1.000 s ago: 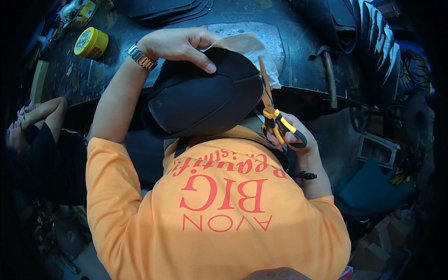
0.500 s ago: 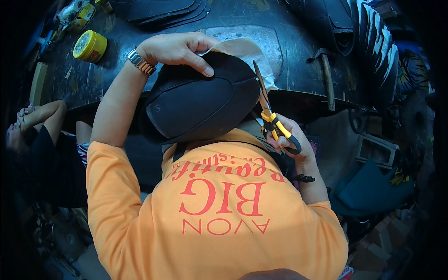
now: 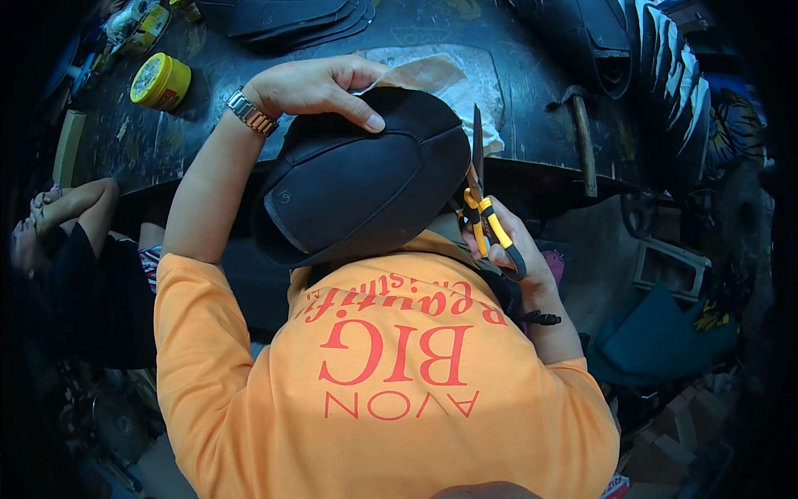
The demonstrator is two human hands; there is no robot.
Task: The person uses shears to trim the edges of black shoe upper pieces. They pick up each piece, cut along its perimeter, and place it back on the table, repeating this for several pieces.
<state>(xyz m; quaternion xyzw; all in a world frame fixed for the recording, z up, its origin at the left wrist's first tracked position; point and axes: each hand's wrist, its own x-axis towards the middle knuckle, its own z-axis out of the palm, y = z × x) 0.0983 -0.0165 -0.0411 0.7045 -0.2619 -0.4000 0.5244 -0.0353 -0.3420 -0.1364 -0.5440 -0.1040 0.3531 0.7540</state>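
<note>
The dark, scuffed table point(image 3: 532, 91) bore a yellow tub point(image 3: 163, 82), a wooden-handled tool point(image 3: 584, 145), a grey slab point(image 3: 485, 68) and stacked black pieces point(image 3: 303, 21).

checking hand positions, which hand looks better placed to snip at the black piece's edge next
Probably the right hand: it holds the scissors, their blades beside the right edge of the black piece. The left hand is occupied gripping its upper edge.

Red lettering point(image 3: 405, 355), inverted, on orange shirt point(image 3: 391, 453); small pale marking point(image 3: 284, 197) on black piece point(image 3: 357, 187).
</note>
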